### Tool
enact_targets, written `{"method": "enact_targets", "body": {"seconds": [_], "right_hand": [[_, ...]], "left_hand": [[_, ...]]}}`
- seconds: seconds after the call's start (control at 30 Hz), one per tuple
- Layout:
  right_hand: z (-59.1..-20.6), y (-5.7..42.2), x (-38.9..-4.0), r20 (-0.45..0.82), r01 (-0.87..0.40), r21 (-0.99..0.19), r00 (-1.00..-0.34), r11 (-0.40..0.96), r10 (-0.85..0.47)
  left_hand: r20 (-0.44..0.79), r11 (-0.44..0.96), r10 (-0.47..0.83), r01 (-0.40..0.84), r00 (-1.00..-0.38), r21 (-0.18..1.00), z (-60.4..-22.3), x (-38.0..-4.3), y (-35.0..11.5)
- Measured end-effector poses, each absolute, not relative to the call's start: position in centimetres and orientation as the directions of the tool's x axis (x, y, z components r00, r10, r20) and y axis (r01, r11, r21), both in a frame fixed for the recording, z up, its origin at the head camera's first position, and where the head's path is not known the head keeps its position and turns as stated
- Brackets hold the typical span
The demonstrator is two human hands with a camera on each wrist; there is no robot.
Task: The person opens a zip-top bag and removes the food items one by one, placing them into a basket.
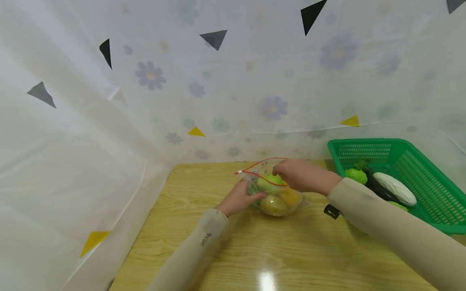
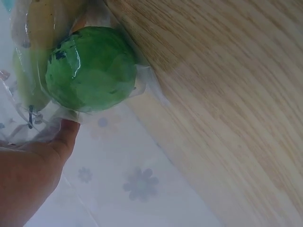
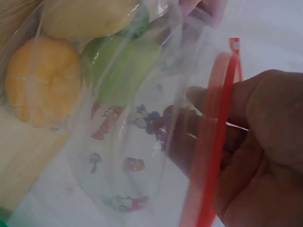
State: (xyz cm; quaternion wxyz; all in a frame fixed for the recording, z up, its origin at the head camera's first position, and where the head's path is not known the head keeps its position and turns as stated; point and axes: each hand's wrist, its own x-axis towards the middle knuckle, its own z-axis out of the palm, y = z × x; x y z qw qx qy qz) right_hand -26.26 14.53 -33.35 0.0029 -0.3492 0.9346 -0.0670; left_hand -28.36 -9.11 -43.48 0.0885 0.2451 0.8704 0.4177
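A clear zip bag [image 1: 263, 165] with a red-edged mouth and printed cartoon figures stands on the table, its mouth spread apart. Inside are a light green fruit [image 1: 267, 184], a yellowish fruit [image 1: 274, 205], an orange fruit [image 3: 43, 81] and a round dark green fruit [image 2: 92, 68]. My left hand [image 1: 240, 198] grips the bag's left side, thumb on the front. At the mouth, my right hand [image 1: 300, 174] reaches in, its loosely bent fingers [image 3: 182, 142] showing through the plastic with nothing visible between them. A white slider [image 1: 240, 172] sits at the zip's left end.
To the right stands a green plastic basket [image 1: 433, 173] holding a dark eggplant [image 1: 378, 186], a long white vegetable [image 1: 395, 188] and green leafy vegetables [image 1: 356, 176]. Behind the wooden table [image 1: 204, 182] hangs a white flowered curtain [image 1: 233, 101], which also covers the left side.
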Motion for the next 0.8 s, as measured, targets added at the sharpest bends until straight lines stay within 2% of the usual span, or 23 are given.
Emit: {"method": "enact_targets", "body": {"seconds": [0.17, 0.47, 0.7, 0.8], "right_hand": [[-34.6, 13.9, -27.9, -0.034, -0.646, -0.115, -0.757, 0.755, -0.653], [-36.1, 13.5, -29.5, -0.043, -0.683, -0.079, -0.725, 0.726, -0.687], [-37.4, 13.3, -30.6, -0.094, -0.665, -0.1, -0.735, 0.74, -0.672], [-38.0, 13.2, -31.1, -0.093, -0.653, -0.063, -0.749, 0.754, -0.656]], "left_hand": [[0.061, 0.541, 0.52, 0.384, -0.852, 0.748, -43.6, -28.5, -9.2], [0.047, 0.59, 0.531, 0.408, -0.846, 0.697, -43.9, -28.9, -9.2], [0.026, 0.627, 0.525, 0.407, -0.851, 0.664, -44.1, -28.9, -9.3], [0.023, 0.63, 0.524, 0.406, -0.851, 0.662, -44.1, -28.9, -9.3]]}}
